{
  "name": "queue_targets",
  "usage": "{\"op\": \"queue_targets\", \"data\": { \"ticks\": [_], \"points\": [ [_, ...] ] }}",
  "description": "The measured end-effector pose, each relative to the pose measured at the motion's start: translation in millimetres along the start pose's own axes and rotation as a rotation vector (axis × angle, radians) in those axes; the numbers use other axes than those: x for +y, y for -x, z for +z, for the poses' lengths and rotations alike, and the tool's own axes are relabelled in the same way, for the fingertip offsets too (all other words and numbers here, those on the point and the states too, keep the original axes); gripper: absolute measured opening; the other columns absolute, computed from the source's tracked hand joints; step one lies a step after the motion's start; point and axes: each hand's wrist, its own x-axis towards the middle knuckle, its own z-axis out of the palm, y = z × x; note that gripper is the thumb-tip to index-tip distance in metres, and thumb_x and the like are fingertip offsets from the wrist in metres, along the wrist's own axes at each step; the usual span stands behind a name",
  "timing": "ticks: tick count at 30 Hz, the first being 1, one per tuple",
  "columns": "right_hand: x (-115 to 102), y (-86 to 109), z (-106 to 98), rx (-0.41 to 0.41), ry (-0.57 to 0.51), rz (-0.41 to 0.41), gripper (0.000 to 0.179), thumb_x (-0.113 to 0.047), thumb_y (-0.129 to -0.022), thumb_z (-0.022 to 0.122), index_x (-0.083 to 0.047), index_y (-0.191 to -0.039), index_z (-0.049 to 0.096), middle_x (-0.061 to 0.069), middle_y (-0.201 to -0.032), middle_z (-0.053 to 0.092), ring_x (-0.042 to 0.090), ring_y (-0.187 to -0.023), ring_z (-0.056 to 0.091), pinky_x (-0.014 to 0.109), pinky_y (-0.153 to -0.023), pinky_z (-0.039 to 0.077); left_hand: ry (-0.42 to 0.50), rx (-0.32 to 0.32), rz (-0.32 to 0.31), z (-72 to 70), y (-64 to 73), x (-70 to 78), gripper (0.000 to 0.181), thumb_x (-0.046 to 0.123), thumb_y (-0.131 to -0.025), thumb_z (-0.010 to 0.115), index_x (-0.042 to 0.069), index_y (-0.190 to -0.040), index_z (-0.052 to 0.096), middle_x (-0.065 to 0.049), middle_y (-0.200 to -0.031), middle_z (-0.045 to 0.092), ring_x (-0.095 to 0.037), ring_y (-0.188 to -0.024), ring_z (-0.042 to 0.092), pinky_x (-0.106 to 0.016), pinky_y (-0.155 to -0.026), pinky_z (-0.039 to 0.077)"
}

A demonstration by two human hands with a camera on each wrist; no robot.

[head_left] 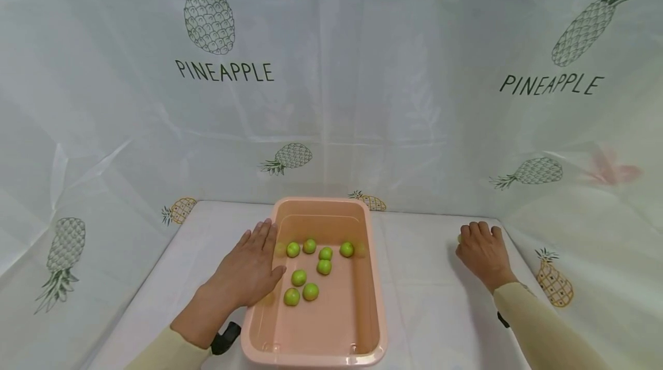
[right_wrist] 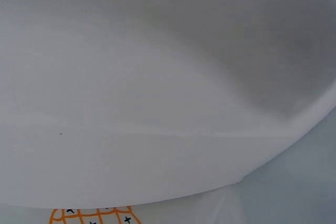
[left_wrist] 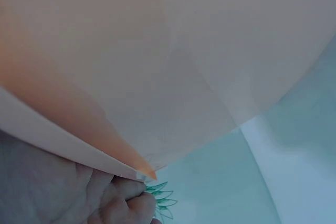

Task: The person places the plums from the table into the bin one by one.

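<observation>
A pink plastic tub [head_left: 326, 353] stands on the white table in the head view. Several small round green fruits [head_left: 292, 297] lie on its floor, mostly towards the far half and left side. My left hand [head_left: 251, 269] rests along the tub's left rim, fingers straight, thumb over the inner side. In the left wrist view, that hand [left_wrist: 58, 187] lies against the rim. Well to the right of the tub, my right hand [head_left: 484, 252] is raised with curled fingers, and a sliver of a green fruit [head_left: 459, 238] shows at its left edge. The right wrist view shows neither hand nor fruit.
A white table [head_left: 425, 289] carries the tub. Behind and beside it hangs a pale sheet [head_left: 383, 82] printed with pineapples. The table's right edge [head_left: 518, 258] runs close by my right hand. Black wrist straps [head_left: 225, 338] show at both sleeves.
</observation>
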Motion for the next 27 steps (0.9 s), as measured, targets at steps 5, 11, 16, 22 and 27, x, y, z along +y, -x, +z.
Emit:
{"op": "queue_targets", "data": {
  "ticks": [5, 11, 16, 22, 27],
  "points": [
    [-11.4, -15.7, -6.8, -0.031, 0.005, -0.028, 0.035, -0.019, -0.074, 0.072, -0.002, -0.079, 0.041, 0.013, -0.075, 0.039, 0.036, -0.072, 0.041, 0.047, -0.061, 0.034, -0.012, -0.002, 0.007, 0.8, 0.7, -1.1, 0.083, 0.045, -0.095, 0.056, -0.01, -0.149, 0.025, -0.029, -0.155, 0.022, -0.041, -0.143, 0.022, -0.054, -0.114, 0.021],
    [-26.3, -34.6, -15.4, 0.037, -0.042, -0.027, 0.029, -0.024, -0.08, 0.061, 0.0, -0.083, 0.045, 0.014, -0.077, 0.043, 0.037, -0.075, 0.043, 0.049, -0.065, 0.037, -0.003, 0.003, 0.009, 1.2, 0.9, -1.1, 0.083, 0.045, -0.095, 0.056, -0.011, -0.149, 0.026, -0.029, -0.154, 0.023, -0.041, -0.142, 0.022, -0.054, -0.114, 0.022],
    [-40.9, -51.9, -23.0, 0.109, -0.047, -0.055, 0.031, -0.029, -0.083, 0.053, 0.001, -0.086, 0.047, 0.013, -0.077, 0.044, 0.035, -0.073, 0.044, 0.048, -0.064, 0.039, 0.007, 0.002, 0.003, 1.1, 2.0, -1.3, 0.083, 0.044, -0.095, 0.056, -0.011, -0.149, 0.025, -0.029, -0.154, 0.022, -0.041, -0.143, 0.022, -0.053, -0.114, 0.022],
    [-58.0, -68.9, -35.7, 0.124, -0.031, -0.071, 0.033, -0.031, -0.082, 0.06, 0.0, -0.087, 0.049, 0.012, -0.078, 0.045, 0.034, -0.074, 0.045, 0.047, -0.066, 0.04, 0.02, 0.003, 0.001, 0.8, 1.8, -1.0, 0.083, 0.044, -0.095, 0.057, -0.01, -0.149, 0.025, -0.029, -0.155, 0.022, -0.041, -0.143, 0.022, -0.053, -0.114, 0.022],
    [-67.3, -77.0, -44.0, 0.094, -0.038, -0.065, 0.035, -0.031, -0.08, 0.066, -0.001, -0.089, 0.05, 0.011, -0.08, 0.046, 0.033, -0.077, 0.047, 0.046, -0.069, 0.04, 0.025, 0.009, 0.006, 0.5, 1.2, -0.5, 0.082, 0.043, -0.095, 0.058, -0.011, -0.149, 0.026, -0.029, -0.154, 0.023, -0.041, -0.142, 0.022, -0.053, -0.114, 0.022]
  ]
}}
